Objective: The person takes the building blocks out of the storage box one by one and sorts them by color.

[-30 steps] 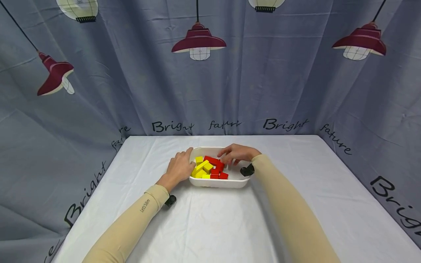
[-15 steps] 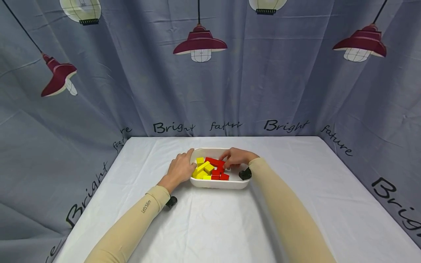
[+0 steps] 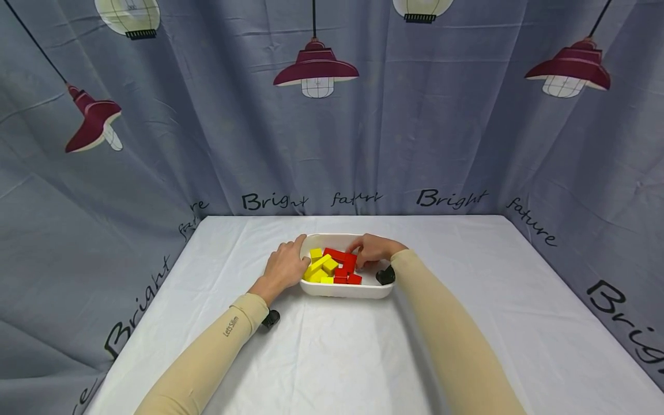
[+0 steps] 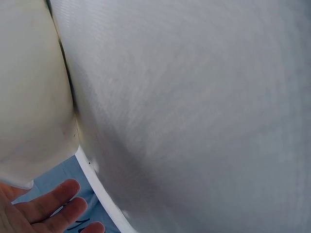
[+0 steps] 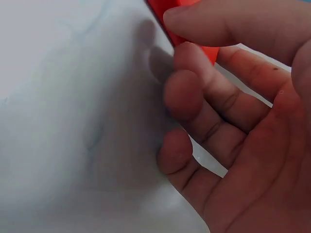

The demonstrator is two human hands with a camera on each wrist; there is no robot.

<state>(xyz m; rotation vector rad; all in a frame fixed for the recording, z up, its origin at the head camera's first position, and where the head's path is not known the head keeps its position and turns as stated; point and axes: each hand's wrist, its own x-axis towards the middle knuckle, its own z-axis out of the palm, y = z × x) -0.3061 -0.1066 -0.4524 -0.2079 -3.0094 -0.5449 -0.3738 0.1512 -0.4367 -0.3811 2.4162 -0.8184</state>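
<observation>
A white tray [image 3: 346,291] holds yellow blocks [image 3: 329,266] on its left and red blocks [image 3: 339,272] in its middle. My left hand [image 3: 285,265] holds the tray's left end, its thumb over the rim. In the left wrist view, several of its fingers [image 4: 54,199] stick out beside the tray's outer wall. Inside the tray, my right hand [image 3: 372,249] is at the right side of the red group. The right wrist view shows its thumb against a red block [image 5: 206,52] and a finger passing behind it; the remaining fingers are curled. Most of that block is hidden.
The tray stands on a table with a white cloth [image 3: 321,357]. Grey-blue curtains [image 3: 441,127] printed with lamps and lettering hang behind and at both sides. Black wrist cameras [image 3: 385,276] sit under the wrists; the right one hangs over the tray.
My right hand has lowered from over the tray to the red blocks, its fingers closing in. A red block there now lies nearer the others. The left hand has stayed on the rim.
</observation>
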